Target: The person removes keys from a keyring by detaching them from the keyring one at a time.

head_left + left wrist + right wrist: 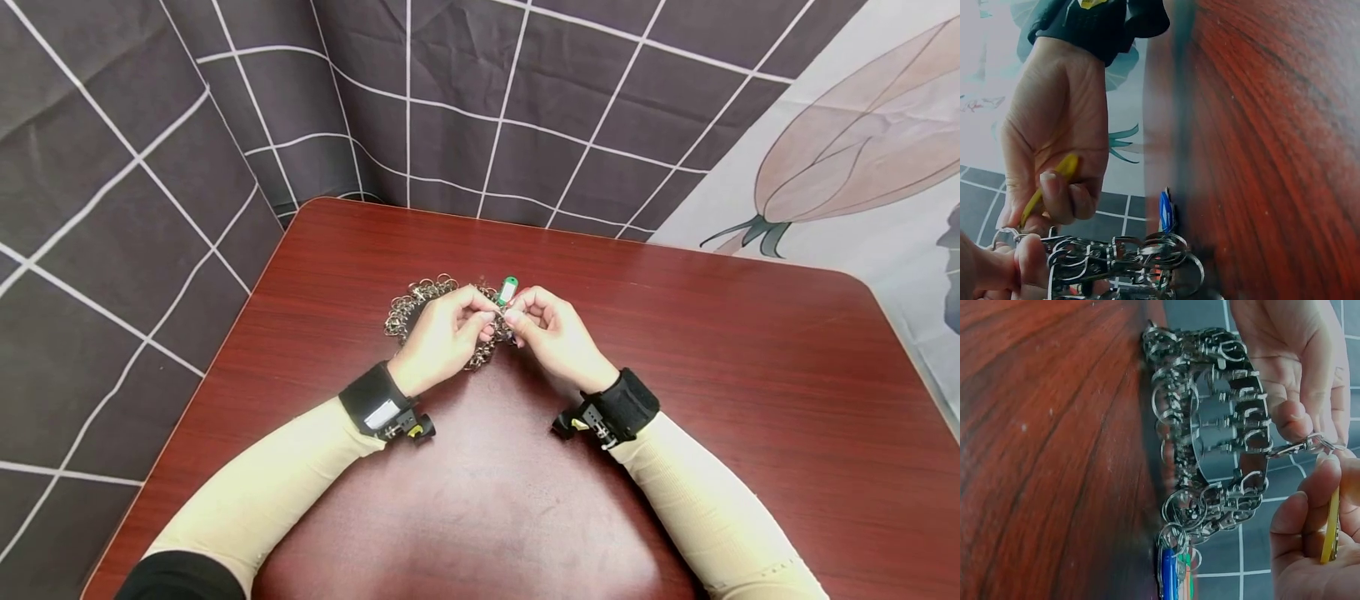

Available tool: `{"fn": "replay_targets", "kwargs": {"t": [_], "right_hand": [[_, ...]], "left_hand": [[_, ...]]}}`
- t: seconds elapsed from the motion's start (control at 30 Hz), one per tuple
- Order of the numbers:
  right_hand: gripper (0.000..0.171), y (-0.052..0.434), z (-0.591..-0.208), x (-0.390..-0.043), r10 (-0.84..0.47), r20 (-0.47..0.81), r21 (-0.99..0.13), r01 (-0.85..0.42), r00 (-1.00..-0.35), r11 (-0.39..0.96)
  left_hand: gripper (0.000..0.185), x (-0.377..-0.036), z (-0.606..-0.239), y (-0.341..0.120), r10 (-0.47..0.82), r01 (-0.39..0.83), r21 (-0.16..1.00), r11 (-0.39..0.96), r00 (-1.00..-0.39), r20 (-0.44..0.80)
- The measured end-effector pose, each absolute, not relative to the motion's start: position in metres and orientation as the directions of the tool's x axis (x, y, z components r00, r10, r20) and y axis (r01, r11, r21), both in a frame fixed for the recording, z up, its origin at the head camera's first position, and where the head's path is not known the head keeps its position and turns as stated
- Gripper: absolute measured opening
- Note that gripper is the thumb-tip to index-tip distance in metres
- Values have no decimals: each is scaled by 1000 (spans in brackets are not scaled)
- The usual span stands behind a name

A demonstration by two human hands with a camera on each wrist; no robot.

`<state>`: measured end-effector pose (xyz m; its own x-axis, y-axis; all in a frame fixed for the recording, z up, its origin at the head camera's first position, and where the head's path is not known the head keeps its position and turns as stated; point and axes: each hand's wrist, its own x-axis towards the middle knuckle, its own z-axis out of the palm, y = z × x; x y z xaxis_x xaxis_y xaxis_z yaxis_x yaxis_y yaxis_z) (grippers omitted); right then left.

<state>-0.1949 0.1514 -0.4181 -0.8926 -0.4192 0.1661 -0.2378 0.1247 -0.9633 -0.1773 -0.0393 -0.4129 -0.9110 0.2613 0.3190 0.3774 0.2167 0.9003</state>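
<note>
Dark grid-patterned cloth hangs behind the glossy reddish wood-grain surface. Over its far middle both hands meet. The left hand closes its grip in a tight fingertip pinch on a shiny metal clasp at the edge of the heap of silvery key rings lying just under it. The right hand curls its fingers round a thin yellow plastic tag. A green tag shows above the fingertips; a blue tag lies by the heap.

Left hand and right hand meet over metal ring pile; green tag above fingers; red-brown table.
</note>
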Motion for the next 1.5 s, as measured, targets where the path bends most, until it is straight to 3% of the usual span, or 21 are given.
{"fn": "replay_targets", "kwargs": {"t": [0.3,0.7,0.87,1.1,1.5], "right_hand": [[9,153,-414,-192,-404,216,-951,-285,-889,120],[4,144,-387,-178,-417,274,-892,-391,-867,226],[4,142,-385,-177,-403,243,-896,-363,-882,254],[6,140,-388,-178,-382,185,-956,-255,-906,143],[4,144,-403,-185,-349,202,-950,-270,-915,158]], "left_hand": [[6,-179,-409,-39,292,374,888,267,-909,295],[5,-178,-413,-39,288,268,949,166,-933,213],[5,-176,-413,-38,288,257,959,122,-933,214],[7,-174,-415,-37,273,289,955,62,-926,262],[8,-173,-408,-40,317,403,867,293,-896,310]]}}
